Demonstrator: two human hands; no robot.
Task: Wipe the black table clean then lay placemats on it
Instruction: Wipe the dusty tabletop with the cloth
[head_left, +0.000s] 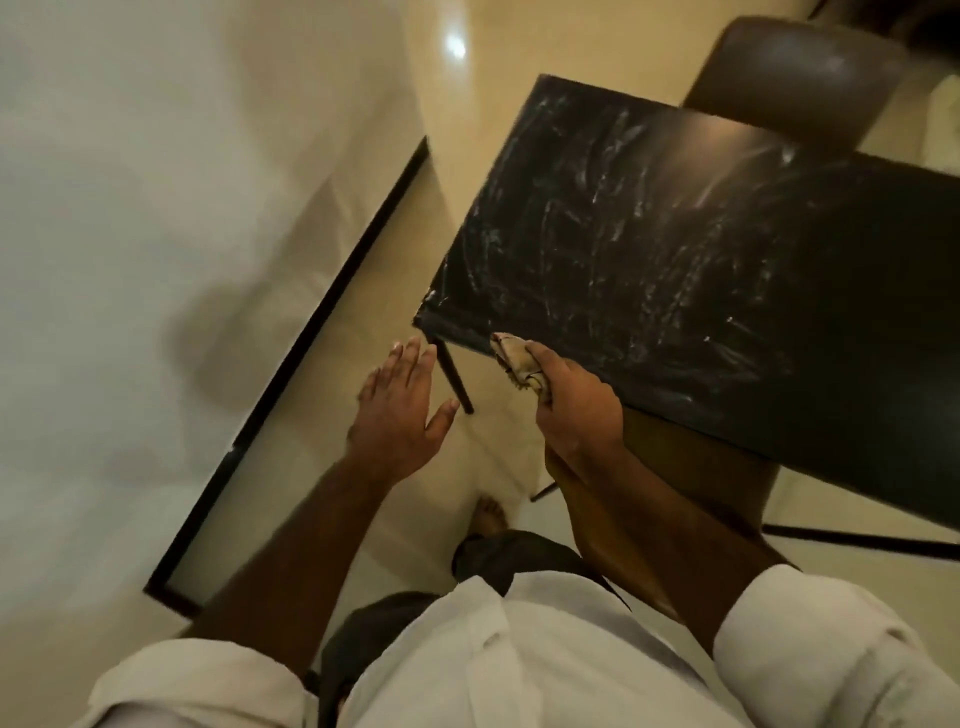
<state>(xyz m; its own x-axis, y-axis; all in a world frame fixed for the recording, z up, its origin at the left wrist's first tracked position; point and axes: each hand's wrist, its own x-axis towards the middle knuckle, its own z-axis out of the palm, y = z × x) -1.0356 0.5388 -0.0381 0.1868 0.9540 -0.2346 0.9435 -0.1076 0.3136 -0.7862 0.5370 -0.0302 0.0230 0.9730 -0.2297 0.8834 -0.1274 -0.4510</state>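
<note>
One black table (675, 234), one cloth (514, 358), two hands (left hand (400, 410), right hand (576, 410)), one far brown chair (795, 73), one bare foot (488, 517)

1 head-worn wide-angle camera looks steeply down, close above a corner of the black table (675, 249).

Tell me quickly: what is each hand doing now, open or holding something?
Left hand: open, holds nothing.
Right hand: grips a crumpled cloth at the edge of the black table.
</note>
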